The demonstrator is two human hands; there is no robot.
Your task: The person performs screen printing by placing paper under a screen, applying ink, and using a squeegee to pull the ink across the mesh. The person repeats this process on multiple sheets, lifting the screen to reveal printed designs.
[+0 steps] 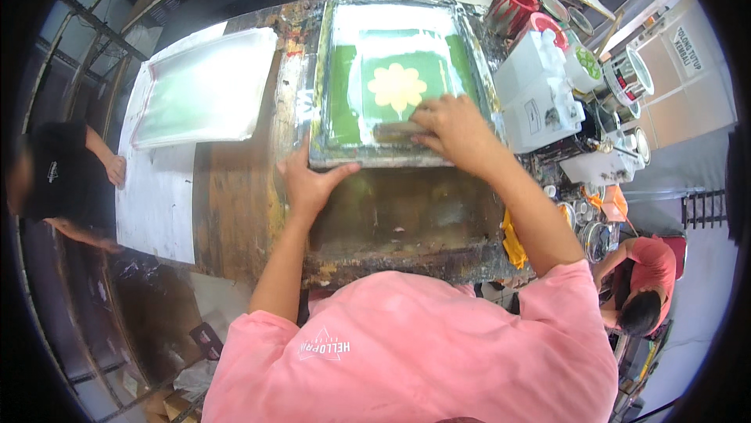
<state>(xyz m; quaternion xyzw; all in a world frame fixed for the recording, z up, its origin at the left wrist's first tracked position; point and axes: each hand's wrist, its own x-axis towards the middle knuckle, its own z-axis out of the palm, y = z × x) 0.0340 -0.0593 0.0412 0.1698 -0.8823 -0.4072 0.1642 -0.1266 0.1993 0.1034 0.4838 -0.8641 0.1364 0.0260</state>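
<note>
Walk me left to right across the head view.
Co-worker's hand, pale translucent sheet, person's left hand, person's right hand, white plastic container, seated person in a pink shirt.

Smooth, glossy screen (397, 86) within a frame (391, 162) rough with paint. Worktable (235, 204) of worn, stained wood; sheet (211, 86) glossy; container (538, 90) of translucent plastic; shirt (454, 345) of matt cloth.
</note>
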